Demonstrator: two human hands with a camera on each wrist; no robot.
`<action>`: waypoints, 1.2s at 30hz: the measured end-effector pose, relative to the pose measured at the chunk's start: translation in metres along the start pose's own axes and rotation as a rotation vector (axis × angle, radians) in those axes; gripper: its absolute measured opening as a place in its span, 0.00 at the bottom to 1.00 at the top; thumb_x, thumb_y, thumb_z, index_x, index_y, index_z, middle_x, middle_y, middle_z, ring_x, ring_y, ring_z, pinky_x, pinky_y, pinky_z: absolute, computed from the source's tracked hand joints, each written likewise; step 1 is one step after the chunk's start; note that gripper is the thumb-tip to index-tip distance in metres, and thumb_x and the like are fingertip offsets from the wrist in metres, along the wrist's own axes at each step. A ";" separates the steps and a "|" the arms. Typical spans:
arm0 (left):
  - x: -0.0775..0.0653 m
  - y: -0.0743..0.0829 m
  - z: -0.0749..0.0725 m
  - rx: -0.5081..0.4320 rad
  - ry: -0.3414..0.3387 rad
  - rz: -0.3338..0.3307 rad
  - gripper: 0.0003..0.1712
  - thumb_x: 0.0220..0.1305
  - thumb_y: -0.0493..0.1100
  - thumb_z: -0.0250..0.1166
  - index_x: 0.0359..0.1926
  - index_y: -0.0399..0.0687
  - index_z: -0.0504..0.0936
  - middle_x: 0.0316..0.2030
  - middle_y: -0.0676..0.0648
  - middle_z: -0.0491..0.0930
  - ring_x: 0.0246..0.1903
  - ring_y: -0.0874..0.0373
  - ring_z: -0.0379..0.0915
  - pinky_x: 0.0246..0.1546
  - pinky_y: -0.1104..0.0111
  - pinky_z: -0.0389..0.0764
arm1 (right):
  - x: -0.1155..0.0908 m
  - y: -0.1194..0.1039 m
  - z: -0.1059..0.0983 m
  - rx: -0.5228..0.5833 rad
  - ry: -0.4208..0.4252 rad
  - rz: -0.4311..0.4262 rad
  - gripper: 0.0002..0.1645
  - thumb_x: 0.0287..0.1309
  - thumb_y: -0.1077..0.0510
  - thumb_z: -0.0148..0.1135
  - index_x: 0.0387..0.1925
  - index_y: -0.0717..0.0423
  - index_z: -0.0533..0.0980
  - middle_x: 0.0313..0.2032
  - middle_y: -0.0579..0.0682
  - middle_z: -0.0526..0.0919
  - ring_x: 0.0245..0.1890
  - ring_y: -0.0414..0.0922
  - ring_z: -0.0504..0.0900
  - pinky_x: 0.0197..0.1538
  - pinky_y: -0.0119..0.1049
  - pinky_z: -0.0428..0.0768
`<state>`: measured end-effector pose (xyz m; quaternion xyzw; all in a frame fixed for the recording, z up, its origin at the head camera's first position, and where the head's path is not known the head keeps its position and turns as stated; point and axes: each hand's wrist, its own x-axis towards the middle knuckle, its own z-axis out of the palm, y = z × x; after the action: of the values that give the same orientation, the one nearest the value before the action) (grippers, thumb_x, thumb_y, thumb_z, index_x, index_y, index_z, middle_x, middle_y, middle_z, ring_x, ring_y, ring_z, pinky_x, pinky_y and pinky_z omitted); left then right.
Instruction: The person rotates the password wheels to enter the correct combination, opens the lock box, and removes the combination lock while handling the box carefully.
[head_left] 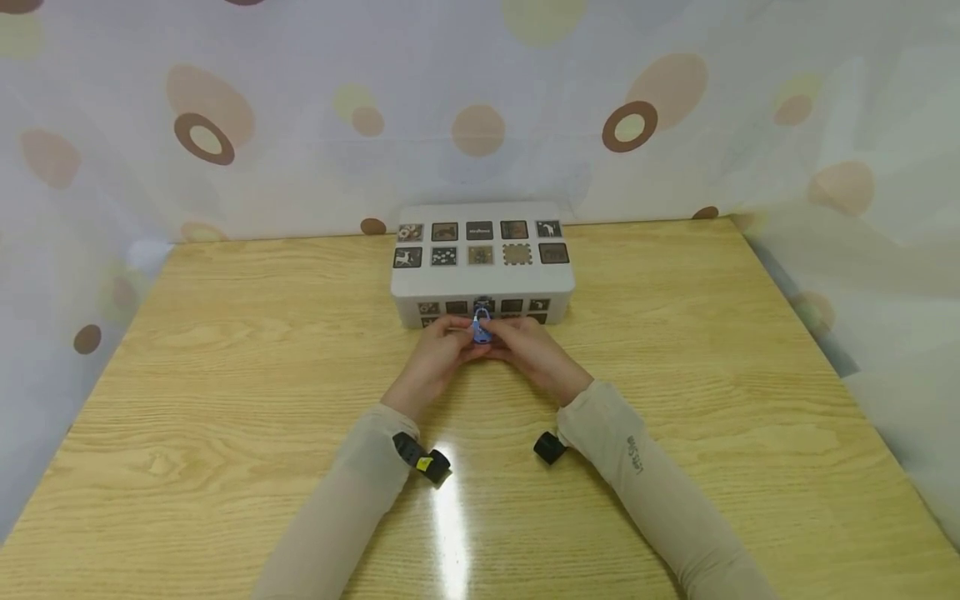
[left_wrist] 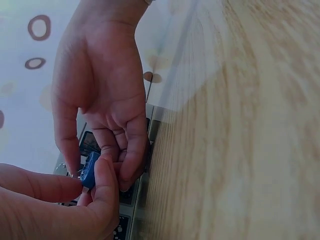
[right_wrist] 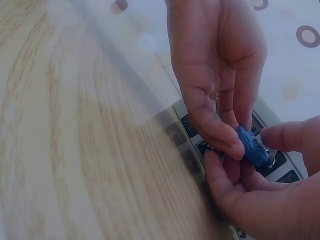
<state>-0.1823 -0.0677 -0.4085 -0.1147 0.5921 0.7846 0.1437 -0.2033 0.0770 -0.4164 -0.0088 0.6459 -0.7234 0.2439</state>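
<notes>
A small blue padlock stands upright at the front of a white box, its shackle up and overlapping the metal clasp in the head view. My left hand pinches the padlock body from the left, between thumb and fingers. From the other side my right hand grips it, thumb against its face and fingers curled behind. In the left wrist view, small marks run along one edge of the padlock. Fingers hide part of its body in the right wrist view.
The box, with square picture prints on lid and front, sits at the back of a wooden table. Behind it hangs a white curtain with brown and yellow spots. Black wrist straps circle my sleeves.
</notes>
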 end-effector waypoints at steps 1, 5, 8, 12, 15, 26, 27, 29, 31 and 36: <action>0.000 0.000 0.000 -0.001 0.000 0.000 0.15 0.70 0.26 0.48 0.55 0.23 0.64 0.49 0.31 0.71 0.34 0.59 0.76 0.46 0.70 0.81 | 0.000 0.000 0.000 -0.010 -0.003 -0.008 0.22 0.69 0.62 0.50 0.52 0.83 0.69 0.43 0.58 0.80 0.36 0.38 0.82 0.50 0.33 0.81; -0.001 0.001 0.001 -0.001 0.002 -0.002 0.15 0.69 0.26 0.48 0.55 0.23 0.64 0.48 0.33 0.71 0.35 0.58 0.76 0.48 0.69 0.81 | -0.001 0.002 0.000 -0.053 -0.009 -0.035 0.20 0.67 0.64 0.52 0.48 0.83 0.71 0.43 0.59 0.80 0.36 0.39 0.81 0.50 0.32 0.81; -0.001 0.000 0.001 -0.004 -0.001 -0.001 0.15 0.69 0.25 0.48 0.55 0.23 0.64 0.48 0.33 0.71 0.35 0.57 0.75 0.49 0.68 0.80 | -0.001 0.003 -0.001 -0.062 0.003 -0.031 0.18 0.66 0.65 0.54 0.46 0.82 0.73 0.43 0.58 0.79 0.37 0.39 0.81 0.49 0.31 0.81; 0.000 -0.002 0.001 -0.009 -0.007 0.011 0.14 0.68 0.24 0.48 0.53 0.22 0.63 0.49 0.32 0.70 0.36 0.56 0.75 0.50 0.67 0.80 | -0.001 0.003 -0.001 -0.060 0.011 -0.029 0.14 0.66 0.66 0.54 0.43 0.79 0.74 0.43 0.59 0.79 0.37 0.39 0.80 0.50 0.31 0.81; 0.001 -0.002 0.001 -0.008 -0.011 0.021 0.14 0.68 0.24 0.48 0.53 0.22 0.64 0.49 0.32 0.69 0.37 0.56 0.75 0.51 0.67 0.80 | 0.000 0.003 -0.001 -0.055 0.011 -0.032 0.14 0.65 0.67 0.54 0.44 0.80 0.73 0.44 0.61 0.78 0.38 0.39 0.80 0.51 0.32 0.80; 0.000 0.000 -0.001 0.013 -0.009 0.002 0.16 0.69 0.25 0.47 0.56 0.22 0.62 0.50 0.31 0.69 0.36 0.56 0.75 0.50 0.67 0.80 | 0.001 0.002 0.000 -0.049 -0.003 -0.027 0.23 0.71 0.62 0.47 0.53 0.83 0.68 0.46 0.61 0.78 0.38 0.38 0.80 0.54 0.35 0.80; 0.000 0.001 -0.001 0.012 -0.011 0.004 0.16 0.69 0.25 0.47 0.56 0.22 0.62 0.50 0.31 0.69 0.36 0.56 0.75 0.50 0.67 0.80 | 0.001 0.002 0.000 -0.054 -0.003 -0.031 0.23 0.70 0.62 0.47 0.53 0.83 0.68 0.46 0.61 0.78 0.38 0.38 0.80 0.54 0.35 0.80; 0.000 0.000 -0.001 0.012 -0.011 0.008 0.16 0.69 0.25 0.48 0.56 0.22 0.62 0.50 0.31 0.69 0.36 0.56 0.75 0.50 0.67 0.80 | 0.001 0.003 0.000 -0.061 -0.003 -0.036 0.22 0.69 0.63 0.49 0.51 0.83 0.69 0.46 0.61 0.78 0.38 0.38 0.80 0.53 0.34 0.80; 0.000 0.000 -0.001 0.012 -0.013 0.012 0.16 0.69 0.25 0.48 0.56 0.22 0.62 0.50 0.31 0.69 0.37 0.55 0.75 0.51 0.66 0.80 | 0.001 0.003 0.000 -0.072 -0.003 -0.038 0.20 0.68 0.63 0.51 0.49 0.83 0.71 0.45 0.61 0.78 0.38 0.39 0.80 0.52 0.34 0.80; 0.000 -0.001 0.000 0.018 -0.021 0.018 0.15 0.69 0.25 0.47 0.55 0.22 0.62 0.51 0.29 0.69 0.41 0.53 0.75 0.54 0.64 0.78 | 0.001 0.003 0.000 -0.088 0.001 -0.031 0.16 0.66 0.65 0.54 0.44 0.80 0.73 0.44 0.60 0.78 0.38 0.40 0.80 0.50 0.32 0.81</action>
<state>-0.1819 -0.0678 -0.4095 -0.0998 0.5987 0.7816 0.1439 -0.2028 0.0760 -0.4198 -0.0292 0.6770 -0.6980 0.2315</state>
